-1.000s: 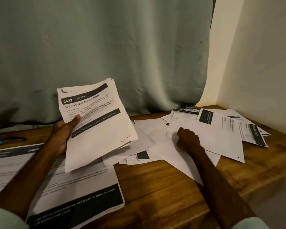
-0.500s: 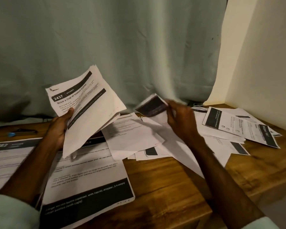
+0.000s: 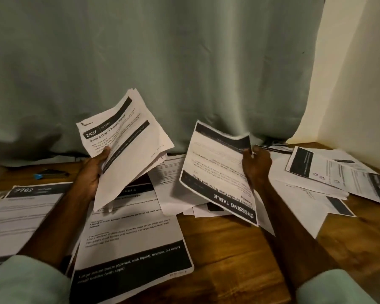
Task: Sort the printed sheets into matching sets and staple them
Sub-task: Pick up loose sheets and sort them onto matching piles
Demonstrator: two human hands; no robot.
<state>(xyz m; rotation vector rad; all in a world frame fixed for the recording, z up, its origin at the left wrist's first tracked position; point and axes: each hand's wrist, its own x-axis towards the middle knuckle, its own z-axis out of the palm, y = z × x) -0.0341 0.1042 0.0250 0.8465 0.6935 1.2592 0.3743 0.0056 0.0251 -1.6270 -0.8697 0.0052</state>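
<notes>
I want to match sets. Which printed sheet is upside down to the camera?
The DRESSING TABLE sheet in the right hand; the 2437 sheets read upright.

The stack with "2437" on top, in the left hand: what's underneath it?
Under the 2437 stack, gripped by the left hand, lies a printed sheet on the wooden table. Its black header bar is mostly covered, so its title cannot be read.

Dim warm light, soft blur, wide-angle warping.
</notes>
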